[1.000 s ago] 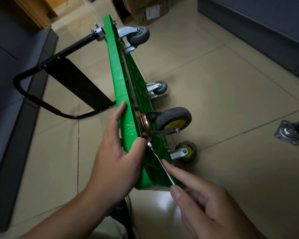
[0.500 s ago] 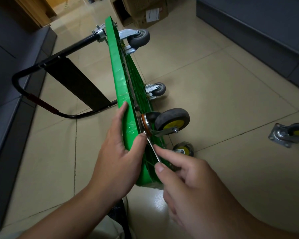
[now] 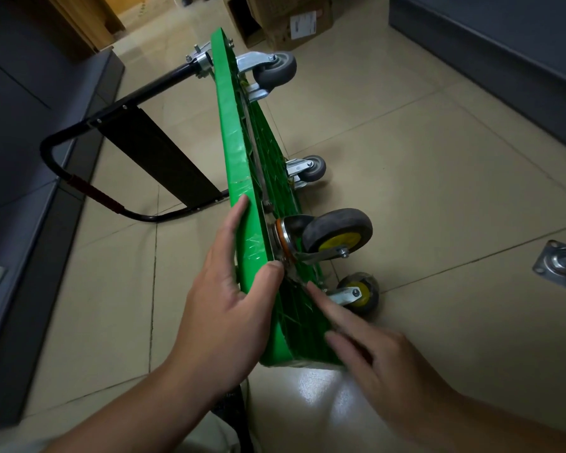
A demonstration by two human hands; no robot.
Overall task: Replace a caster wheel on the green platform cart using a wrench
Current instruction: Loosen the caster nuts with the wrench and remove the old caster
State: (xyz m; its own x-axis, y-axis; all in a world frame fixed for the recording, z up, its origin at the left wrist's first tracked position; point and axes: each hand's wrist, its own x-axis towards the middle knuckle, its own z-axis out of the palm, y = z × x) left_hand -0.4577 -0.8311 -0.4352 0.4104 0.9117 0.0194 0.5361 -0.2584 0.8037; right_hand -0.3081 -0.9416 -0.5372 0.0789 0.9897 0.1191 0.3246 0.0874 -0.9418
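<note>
The green platform cart (image 3: 239, 165) stands on its long edge on the tiled floor (image 3: 438, 191), its ribbed underside facing right and its black handle (image 3: 79, 188) folded out to the left. Your left hand (image 3: 223, 305) clamps the cart's upper edge, fingers flat on the deck side and thumb hooked over onto the underside. Just beside that thumb is the mounting plate of a caster wheel (image 3: 337, 233) with a dark tyre and yellow hub. A thin metal wrench (image 3: 295, 275) sits at that plate. Your right hand (image 3: 383, 361) reaches in from below, index finger stretched out with its tip at the wrench; motion blur hides whether the hand actually grips it. A second yellow-hubbed caster (image 3: 361, 294) rests on the floor below. A loose caster (image 3: 559, 266) lies well apart at the right edge
</note>
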